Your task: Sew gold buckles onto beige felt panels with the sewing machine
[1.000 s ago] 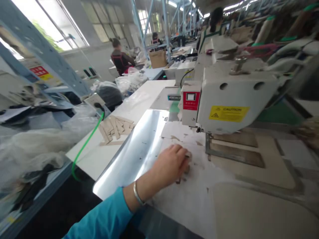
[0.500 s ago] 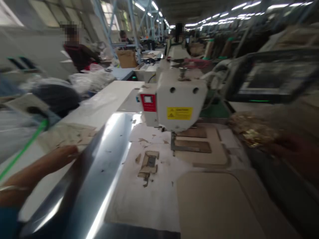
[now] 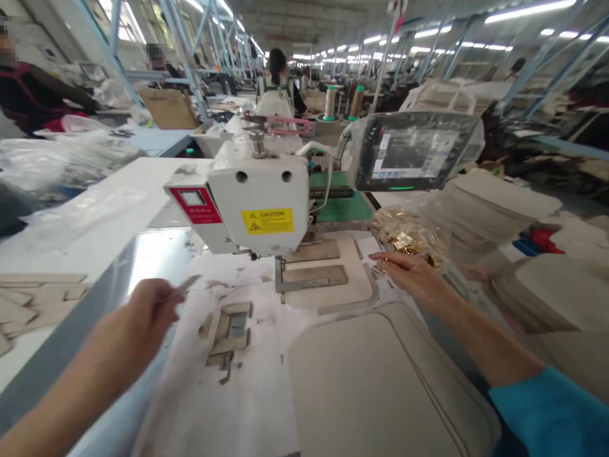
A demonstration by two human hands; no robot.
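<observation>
Left hand (image 3: 147, 311): closed, pinching a thin grey strip (image 3: 188, 284), light, stiff. Right hand (image 3: 409, 273): open, beside a soft, slippery plastic bag of brass fittings (image 3: 409, 238); best gathered from below.

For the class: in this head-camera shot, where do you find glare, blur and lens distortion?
In the head view, glare whitens the polished metal sheet beside the machine; the left hand looks slightly soft, perhaps from motion; the wide lens makes the blue steel columns lean toward the frame's centre; the ceiling strip lights burn out to white.
</observation>
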